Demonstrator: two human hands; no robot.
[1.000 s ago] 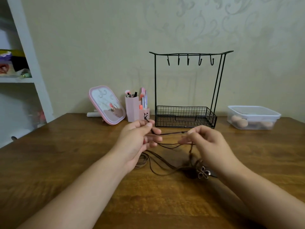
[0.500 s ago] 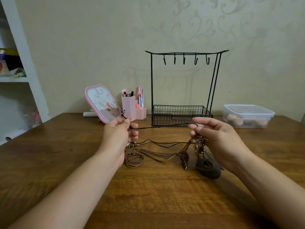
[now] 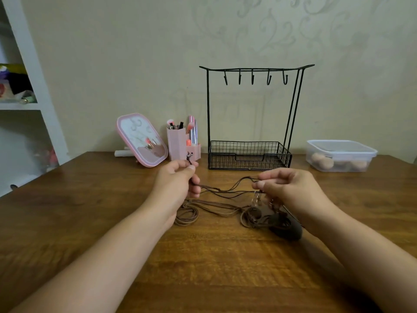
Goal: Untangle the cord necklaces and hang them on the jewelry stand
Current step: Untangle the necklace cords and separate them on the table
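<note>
Left hand (image 3: 178, 179) pinches dark cord (image 3: 228, 189) end; right hand (image 3: 291, 188) pinches other end mid-tabletop (image 3: 203, 256). Step: untangling. Next: free strand from brown cords (image 3: 216, 207), lift to jewelry stand (image 3: 255, 73) near far edge.

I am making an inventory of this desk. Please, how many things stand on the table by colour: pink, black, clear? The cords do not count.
Pink: 2, the pink-framed tilted mirror and the pink plastic brush holder.
Black: 1, the black wire jewelry stand with basket base.
Clear: 1, the clear lidded plastic box.
Total: 4.
</note>
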